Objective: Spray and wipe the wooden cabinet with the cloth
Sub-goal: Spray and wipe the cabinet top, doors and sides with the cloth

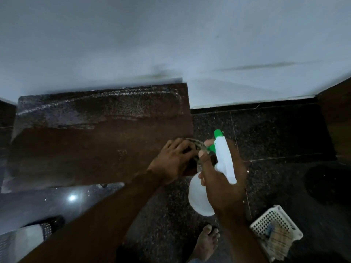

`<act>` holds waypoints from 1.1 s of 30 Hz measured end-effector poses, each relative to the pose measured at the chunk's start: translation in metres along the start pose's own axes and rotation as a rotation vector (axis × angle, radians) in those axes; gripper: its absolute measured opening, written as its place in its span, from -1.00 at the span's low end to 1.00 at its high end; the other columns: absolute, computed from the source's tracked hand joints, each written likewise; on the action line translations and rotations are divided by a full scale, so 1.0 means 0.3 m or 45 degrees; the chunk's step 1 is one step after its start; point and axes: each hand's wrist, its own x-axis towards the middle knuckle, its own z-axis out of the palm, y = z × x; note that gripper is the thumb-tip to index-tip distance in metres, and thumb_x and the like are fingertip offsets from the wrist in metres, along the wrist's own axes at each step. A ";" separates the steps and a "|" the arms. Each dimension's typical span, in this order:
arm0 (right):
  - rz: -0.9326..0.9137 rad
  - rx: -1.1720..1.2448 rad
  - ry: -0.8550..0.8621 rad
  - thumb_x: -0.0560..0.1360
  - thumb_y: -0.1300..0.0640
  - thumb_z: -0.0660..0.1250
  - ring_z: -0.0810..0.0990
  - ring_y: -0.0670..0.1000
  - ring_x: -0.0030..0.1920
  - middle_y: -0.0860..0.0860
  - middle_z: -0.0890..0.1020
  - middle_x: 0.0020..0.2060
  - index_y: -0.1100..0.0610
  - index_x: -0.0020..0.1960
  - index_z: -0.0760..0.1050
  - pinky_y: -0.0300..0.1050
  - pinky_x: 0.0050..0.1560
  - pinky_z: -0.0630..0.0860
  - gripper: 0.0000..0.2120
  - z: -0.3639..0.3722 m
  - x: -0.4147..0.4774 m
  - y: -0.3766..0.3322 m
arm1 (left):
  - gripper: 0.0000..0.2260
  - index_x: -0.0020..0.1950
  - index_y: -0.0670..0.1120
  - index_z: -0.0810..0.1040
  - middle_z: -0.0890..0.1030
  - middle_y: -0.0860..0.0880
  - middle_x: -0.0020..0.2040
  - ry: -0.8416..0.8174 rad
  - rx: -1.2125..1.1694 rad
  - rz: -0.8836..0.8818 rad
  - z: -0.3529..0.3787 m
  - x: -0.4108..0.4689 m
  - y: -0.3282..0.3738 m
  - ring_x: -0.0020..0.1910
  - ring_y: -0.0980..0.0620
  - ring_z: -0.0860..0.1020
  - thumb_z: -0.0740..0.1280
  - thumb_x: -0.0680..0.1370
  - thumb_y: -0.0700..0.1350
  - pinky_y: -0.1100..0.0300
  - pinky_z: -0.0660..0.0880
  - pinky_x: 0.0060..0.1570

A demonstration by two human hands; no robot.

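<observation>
The dark brown wooden cabinet [91, 141] stands against the wall, seen from above; the back of its top is wet and speckled with droplets. My left hand [174, 160] presses a dark patterned cloth [197, 147] onto the cabinet's front right corner. Just right of it, my right hand [222, 179] grips a white spray bottle [224, 162] with a green nozzle and trigger, held over the floor beside the cabinet's right edge, nozzle pointing away from me.
A pale wall [171, 44] rises behind the cabinet. Dark speckled floor tiles [275, 133] lie to the right. A white perforated basket [275, 230] with cloths sits at lower right. My bare foot [207, 242] is below the bottle. Dark furniture [338, 118] stands far right.
</observation>
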 end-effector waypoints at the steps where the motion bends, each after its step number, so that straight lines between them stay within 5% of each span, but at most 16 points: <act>1: 0.019 0.012 -0.020 0.53 -0.39 0.42 0.73 0.12 -0.01 0.17 0.73 0.04 0.21 0.33 0.64 0.16 0.25 0.68 -0.29 0.003 0.004 0.003 | -0.53 0.41 0.13 0.36 0.43 -0.06 0.34 0.022 0.035 -0.006 -0.005 0.034 -0.043 0.32 -0.13 0.37 0.38 0.53 0.06 -0.12 0.38 0.29; 5: -0.038 0.140 -0.017 0.49 -0.23 0.50 0.71 0.26 -0.10 0.25 0.72 -0.09 -0.11 0.29 0.65 0.25 0.00 0.71 -0.58 -0.005 0.055 0.038 | -0.64 0.41 0.06 0.43 0.46 -0.11 0.31 0.276 0.083 -0.437 -0.072 0.298 -0.214 0.26 -0.17 0.38 0.24 0.59 -0.07 -0.19 0.41 0.23; 8: 0.002 0.030 -0.132 0.54 -0.39 0.40 0.68 0.23 -0.07 0.39 0.70 0.00 0.04 0.27 0.62 0.17 0.01 0.68 -0.44 -0.005 0.084 0.068 | -0.62 0.39 0.06 0.48 0.48 -0.11 0.31 0.438 -0.011 -0.776 -0.051 0.391 -0.159 0.28 -0.19 0.42 0.26 0.57 -0.12 -0.19 0.39 0.25; 11: -0.099 0.052 -0.048 0.51 -0.35 0.46 0.73 0.33 -0.09 0.30 0.73 -0.10 0.07 0.34 0.63 0.31 0.05 0.70 -0.39 0.006 0.107 0.032 | -0.57 0.39 0.05 0.48 0.46 -0.10 0.30 0.351 0.039 -0.501 0.002 0.291 -0.052 0.30 -0.16 0.39 0.31 0.51 -0.11 -0.17 0.41 0.25; 14: -0.223 0.062 -0.051 0.53 -0.07 0.52 0.74 0.10 -0.14 -0.02 0.72 -0.16 -0.25 0.21 0.62 0.16 0.00 0.71 -0.73 0.028 0.130 0.006 | -0.58 0.43 0.06 0.45 0.46 -0.09 0.32 0.272 0.078 -0.209 -0.036 0.267 -0.161 0.26 -0.13 0.36 0.30 0.56 -0.08 -0.10 0.43 0.17; 17: -0.271 0.078 -0.012 0.52 0.06 0.54 0.73 -0.10 -0.08 -0.26 0.71 -0.07 -0.22 0.21 0.58 0.02 0.04 0.73 -0.67 0.055 0.154 0.007 | -0.56 0.47 0.09 0.42 0.45 -0.11 0.32 0.358 0.079 -0.540 -0.096 0.402 -0.283 0.27 -0.18 0.40 0.25 0.59 -0.13 -0.13 0.43 0.22; 20: -0.307 0.037 0.040 0.57 -0.18 0.48 0.75 0.04 0.00 0.04 0.75 0.01 0.13 0.31 0.60 0.19 0.13 0.73 -0.53 0.080 0.163 0.026 | -0.49 0.53 0.04 0.41 0.44 -0.15 0.40 0.484 -0.064 -0.984 -0.088 0.487 -0.230 0.34 -0.23 0.38 0.23 0.57 -0.19 -0.21 0.38 0.30; 22: -0.247 0.104 0.029 0.57 -0.26 0.46 0.74 0.27 -0.07 0.24 0.74 -0.08 0.20 0.32 0.61 0.33 0.06 0.71 -0.42 0.083 0.174 0.021 | -0.49 0.52 0.05 0.41 0.44 -0.15 0.39 0.445 0.000 -0.859 -0.065 0.449 -0.165 0.33 -0.22 0.39 0.26 0.55 -0.19 -0.19 0.39 0.27; 24: -0.247 0.105 -0.048 0.57 -0.17 0.47 0.69 0.27 -0.19 0.20 0.71 -0.15 0.09 0.27 0.63 0.32 -0.06 0.69 -0.59 0.090 0.188 -0.004 | -0.51 0.53 0.06 0.39 0.44 -0.13 0.35 0.363 0.063 -0.559 -0.070 0.378 -0.203 0.28 -0.19 0.41 0.26 0.58 -0.15 -0.17 0.44 0.21; 26: -0.251 0.091 -0.084 0.59 -0.15 0.44 0.69 0.25 -0.18 0.21 0.70 -0.12 0.12 0.26 0.63 0.24 -0.06 0.70 -0.61 0.084 0.200 0.003 | -0.49 0.55 0.08 0.35 0.44 -0.15 0.35 0.346 0.124 -0.568 -0.105 0.360 -0.294 0.30 -0.21 0.41 0.24 0.59 -0.16 -0.18 0.44 0.24; 29: 0.010 -0.031 -0.250 0.54 -0.52 0.28 0.68 0.01 -0.11 0.18 0.70 -0.02 0.10 0.18 0.62 -0.29 -0.02 0.62 -0.32 0.091 0.214 0.012 | -0.48 0.58 0.04 0.34 0.40 -0.21 0.44 0.506 0.020 -1.155 -0.140 0.393 -0.327 0.41 -0.27 0.35 0.23 0.61 -0.20 -0.23 0.34 0.38; 30: 0.014 -0.020 -0.261 0.55 -0.49 0.30 0.67 -0.01 -0.13 0.13 0.70 -0.04 0.07 0.16 0.62 -0.31 -0.04 0.61 -0.37 0.102 0.219 0.002 | -0.47 0.59 0.03 0.32 0.37 -0.22 0.48 0.500 -0.015 -1.259 -0.137 0.410 -0.292 0.45 -0.27 0.32 0.22 0.61 -0.19 -0.25 0.29 0.40; 33: -0.236 0.104 -0.072 0.57 -0.15 0.46 0.71 0.25 -0.17 0.19 0.71 -0.17 0.18 0.25 0.63 0.18 0.00 0.71 -0.56 0.143 0.235 -0.061 | -0.45 0.61 0.09 0.27 0.35 -0.19 0.47 0.350 0.005 -0.948 -0.121 0.368 -0.218 0.43 -0.24 0.31 0.21 0.61 -0.15 -0.26 0.30 0.40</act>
